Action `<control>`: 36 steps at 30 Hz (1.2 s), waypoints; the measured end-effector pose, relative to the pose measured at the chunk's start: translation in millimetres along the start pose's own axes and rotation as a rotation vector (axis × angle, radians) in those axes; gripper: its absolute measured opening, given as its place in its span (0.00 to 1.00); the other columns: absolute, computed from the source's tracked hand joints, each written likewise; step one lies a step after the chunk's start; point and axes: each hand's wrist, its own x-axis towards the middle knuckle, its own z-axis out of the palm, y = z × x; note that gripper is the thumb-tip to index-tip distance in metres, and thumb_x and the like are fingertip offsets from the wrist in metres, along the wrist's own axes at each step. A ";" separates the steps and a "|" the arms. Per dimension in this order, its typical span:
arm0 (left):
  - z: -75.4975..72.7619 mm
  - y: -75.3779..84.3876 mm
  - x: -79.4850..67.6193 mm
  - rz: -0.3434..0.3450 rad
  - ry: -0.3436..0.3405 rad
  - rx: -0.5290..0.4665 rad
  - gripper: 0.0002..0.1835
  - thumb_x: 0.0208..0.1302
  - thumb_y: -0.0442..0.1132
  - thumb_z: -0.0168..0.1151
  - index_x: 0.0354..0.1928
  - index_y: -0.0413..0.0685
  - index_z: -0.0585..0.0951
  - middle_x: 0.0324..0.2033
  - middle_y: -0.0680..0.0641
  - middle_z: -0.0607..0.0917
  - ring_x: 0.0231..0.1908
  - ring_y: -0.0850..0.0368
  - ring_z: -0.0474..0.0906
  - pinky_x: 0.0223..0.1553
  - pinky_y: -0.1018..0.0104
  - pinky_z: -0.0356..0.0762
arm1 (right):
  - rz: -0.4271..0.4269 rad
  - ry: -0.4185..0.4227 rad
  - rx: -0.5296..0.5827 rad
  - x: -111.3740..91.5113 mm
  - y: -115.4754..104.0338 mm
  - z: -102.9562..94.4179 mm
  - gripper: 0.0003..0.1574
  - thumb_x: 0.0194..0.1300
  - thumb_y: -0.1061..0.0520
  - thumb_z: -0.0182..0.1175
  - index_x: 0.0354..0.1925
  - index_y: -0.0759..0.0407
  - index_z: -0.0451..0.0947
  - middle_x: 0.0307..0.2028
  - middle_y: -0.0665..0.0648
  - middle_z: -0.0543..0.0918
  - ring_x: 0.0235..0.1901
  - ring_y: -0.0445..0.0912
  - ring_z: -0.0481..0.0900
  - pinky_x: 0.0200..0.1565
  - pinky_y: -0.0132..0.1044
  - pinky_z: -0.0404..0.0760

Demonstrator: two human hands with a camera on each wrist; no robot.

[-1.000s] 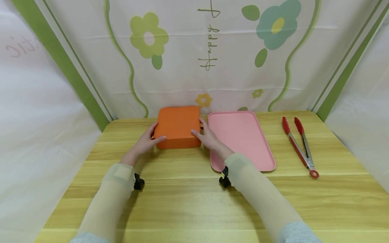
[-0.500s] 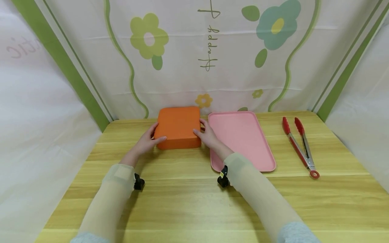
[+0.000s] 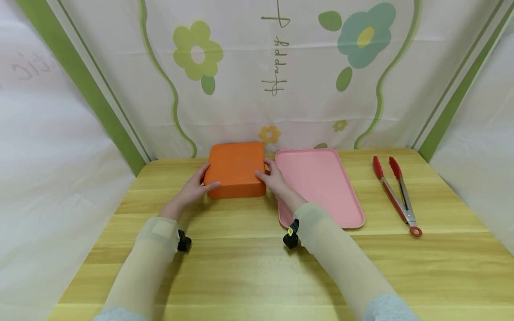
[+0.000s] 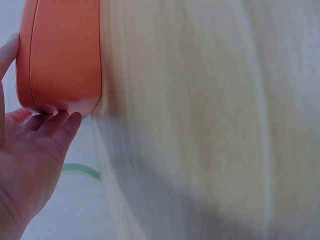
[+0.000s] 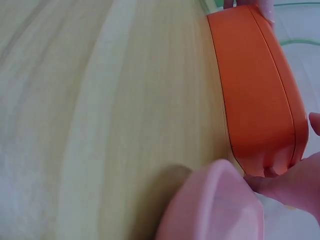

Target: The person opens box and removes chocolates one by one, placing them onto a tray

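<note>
An orange lidded box (image 3: 237,164) with rounded corners sits at the back of the table, its lid on. My left hand (image 3: 191,188) holds its left side, thumb at the front top corner. In the left wrist view, the fingers (image 4: 65,131) bend in against the end of the box (image 4: 65,60), below the lid seam. On the opposite side my right hand (image 3: 277,182) grips it, thumb on the top near the edge. The right wrist view shows a fingertip (image 5: 257,184) low at the box's (image 5: 255,90) end; part of this hand is outside that view.
A pink tray (image 3: 321,187) lies just right of the box, under my right forearm. Farther right, red-tipped metal tongs (image 3: 403,200) lie spread on the wooden table (image 3: 241,276). A flower-printed curtain (image 3: 237,98) stands right behind the box.
My right thumb has slid slightly to the right on the box and the right wrist has turned a little. The box stays in place, lid on; the left hand looks the same.
</note>
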 end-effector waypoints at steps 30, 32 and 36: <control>1.2 -9.5 3.3 0.010 0.014 0.042 0.49 0.67 0.49 0.62 0.77 0.45 0.42 0.74 0.37 0.49 0.72 0.41 0.49 0.68 0.45 0.52 | 0.061 0.088 0.092 3.8 0.7 1.3 0.38 0.66 0.71 0.57 0.72 0.64 0.58 0.72 0.58 0.59 0.61 0.56 0.65 0.62 0.45 0.66; 1.2 -10.3 2.9 0.017 0.015 0.046 0.49 0.67 0.49 0.63 0.77 0.45 0.42 0.74 0.36 0.49 0.71 0.40 0.49 0.68 0.45 0.51 | 0.065 0.100 0.086 3.9 0.8 1.4 0.38 0.66 0.71 0.58 0.71 0.63 0.60 0.72 0.58 0.60 0.64 0.56 0.64 0.63 0.45 0.65; 1.7 -11.4 2.3 0.017 0.017 0.040 0.49 0.67 0.48 0.63 0.77 0.44 0.42 0.74 0.36 0.50 0.71 0.40 0.49 0.68 0.46 0.51 | 0.064 0.139 0.106 3.4 1.3 1.6 0.37 0.65 0.70 0.60 0.70 0.63 0.63 0.68 0.60 0.66 0.65 0.54 0.65 0.63 0.43 0.66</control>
